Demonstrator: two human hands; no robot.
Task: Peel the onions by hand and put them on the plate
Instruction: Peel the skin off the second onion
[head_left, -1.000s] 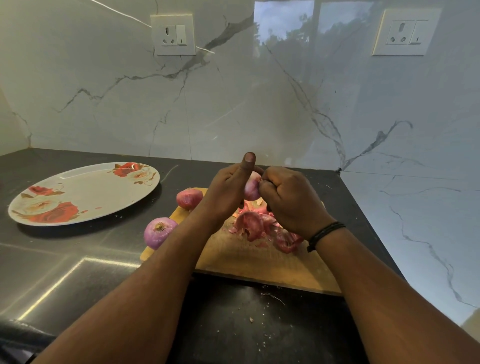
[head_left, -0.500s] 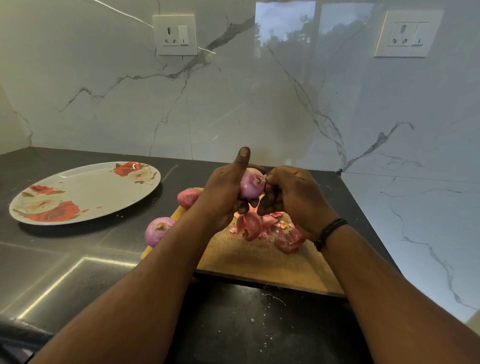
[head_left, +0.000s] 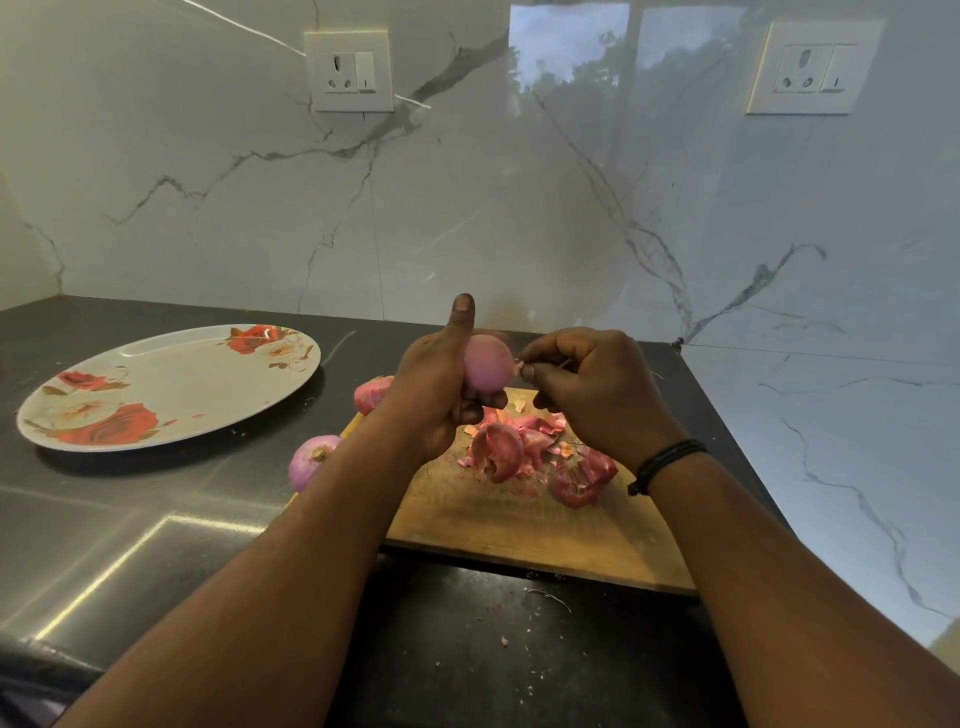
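My left hand (head_left: 434, 387) grips a pale pink, mostly bare onion (head_left: 487, 362) above the wooden cutting board (head_left: 524, 525), thumb pointing up. My right hand (head_left: 597, 389) pinches a small flap of skin at the onion's right end. A heap of red onion skins (head_left: 535, 457) lies on the board below my hands. Two more onions rest at the board's left edge: one purple with its cut end up (head_left: 311, 461), one reddish (head_left: 371, 393) partly behind my left wrist. The white plate with red roses (head_left: 156, 387) sits to the left with nothing on it.
Dark stone counter (head_left: 130, 545) with bits of skin scattered near its front. A marble wall runs along the back and right, carrying two sockets (head_left: 349, 71) (head_left: 813, 67). The counter ends close to the board's right side.
My hands have drawn slightly apart and the onion shows more bare pink surface. My right hand went from covering the onion's side to pinching skin at its right end.
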